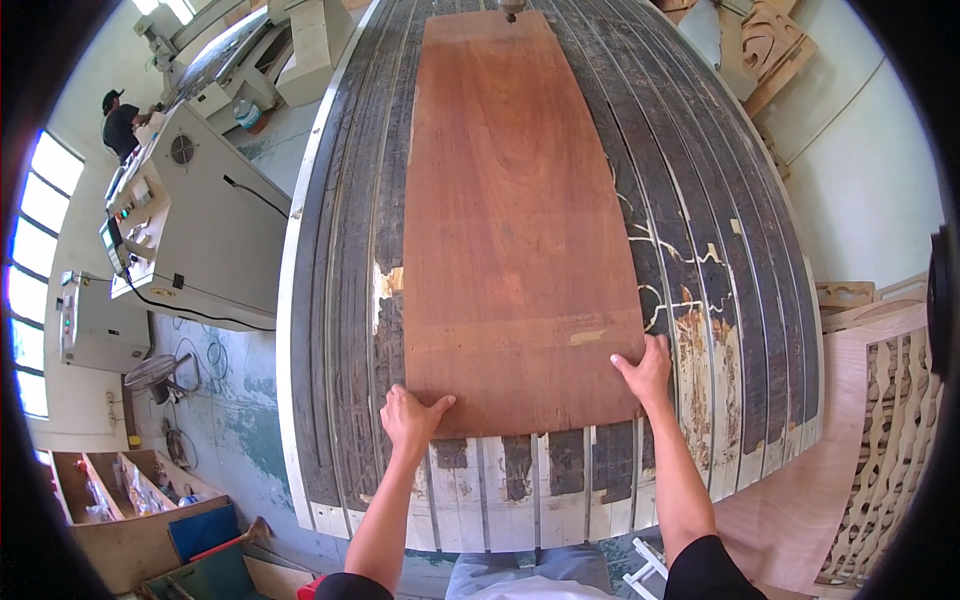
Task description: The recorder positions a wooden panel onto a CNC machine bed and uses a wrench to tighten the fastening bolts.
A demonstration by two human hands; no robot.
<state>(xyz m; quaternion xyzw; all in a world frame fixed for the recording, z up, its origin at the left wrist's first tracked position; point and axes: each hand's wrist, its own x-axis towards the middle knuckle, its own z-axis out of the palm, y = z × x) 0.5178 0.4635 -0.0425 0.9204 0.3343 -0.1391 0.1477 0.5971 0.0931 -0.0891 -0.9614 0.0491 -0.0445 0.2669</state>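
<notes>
One board (pixel 520 230) | likely stiff, moderately heavy | left hand (pixel 410 418), right hand (pixel 647 373) gripping its near-end edges | probably best held there

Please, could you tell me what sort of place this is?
Probably a woodworking workshop: a long wooden board lies on a big slotted table, and a wooden panel with many cut-out shapes is on the right.
</notes>
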